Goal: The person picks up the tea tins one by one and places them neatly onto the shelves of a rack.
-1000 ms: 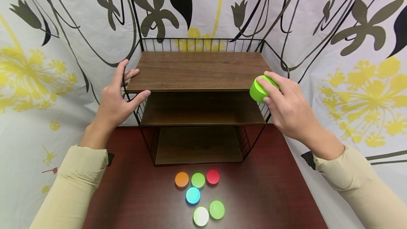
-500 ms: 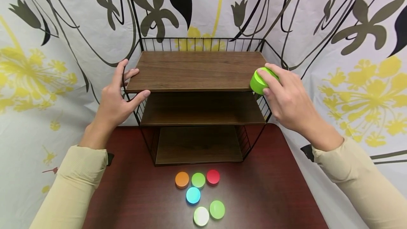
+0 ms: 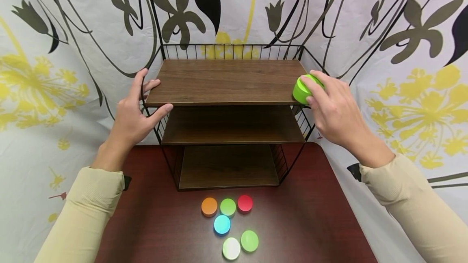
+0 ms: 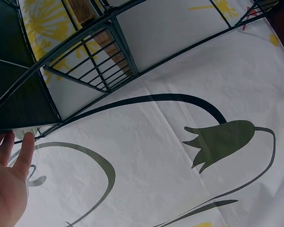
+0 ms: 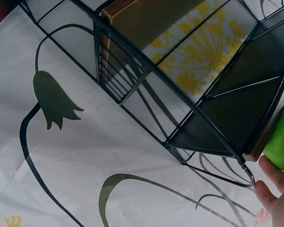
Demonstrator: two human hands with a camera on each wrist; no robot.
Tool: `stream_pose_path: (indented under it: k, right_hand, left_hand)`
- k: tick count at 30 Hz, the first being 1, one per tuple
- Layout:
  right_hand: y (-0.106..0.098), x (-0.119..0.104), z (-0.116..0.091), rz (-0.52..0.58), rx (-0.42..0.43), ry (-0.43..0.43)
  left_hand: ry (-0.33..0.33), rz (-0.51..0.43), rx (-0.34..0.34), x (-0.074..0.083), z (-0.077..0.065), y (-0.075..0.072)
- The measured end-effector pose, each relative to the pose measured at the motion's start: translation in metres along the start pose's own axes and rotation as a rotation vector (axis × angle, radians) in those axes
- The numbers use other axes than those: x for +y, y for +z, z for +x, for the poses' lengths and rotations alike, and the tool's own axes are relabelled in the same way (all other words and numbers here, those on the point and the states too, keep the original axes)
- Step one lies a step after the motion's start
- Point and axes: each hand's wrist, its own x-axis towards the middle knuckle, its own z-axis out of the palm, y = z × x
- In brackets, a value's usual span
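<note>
My right hand (image 3: 335, 111) holds a bright green round tub (image 3: 301, 92), fingers over its top and thumb at its side. The tub is at the right front corner of the top wooden shelf (image 3: 230, 80). In the right wrist view the tub (image 5: 281, 142) appears beside the shelf's edge, partly cut off by the frame. At the rack's left side my left hand (image 3: 133, 113) is spread around the wire edge, thumb in front of the top shelf and other fingers beside it. The left wrist view catches only part of the left hand (image 4: 7, 189).
Below are a middle shelf (image 3: 234, 127) and a bottom shelf (image 3: 228, 167) in the black wire rack. On the dark red table (image 3: 314, 222) lie an orange disc (image 3: 209, 207), a red disc (image 3: 245, 203), a blue disc (image 3: 222, 224) and several green ones. Patterned cloth (image 3: 402, 104) hangs behind.
My right hand has raised the green tub from in front of the top shelf's edge to its right front corner, moving slightly right. The left hand stays in place.
</note>
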Motion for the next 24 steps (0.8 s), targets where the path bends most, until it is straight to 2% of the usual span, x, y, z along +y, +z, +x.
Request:
stream_pose_path:
  k: [12, 24]
  right_hand:
    - [-0.0004, 0.0044, -0.0031, -0.02, -0.029, 0.064]
    - [-0.0015, 0.0062, -0.005, -0.006, -0.019, 0.12]
  left_hand:
    - [-0.001, 0.003, -0.008, -0.0014, -0.0004, 0.0009]
    - [-0.003, 0.005, -0.012, 0.0, -0.0014, -0.0006]
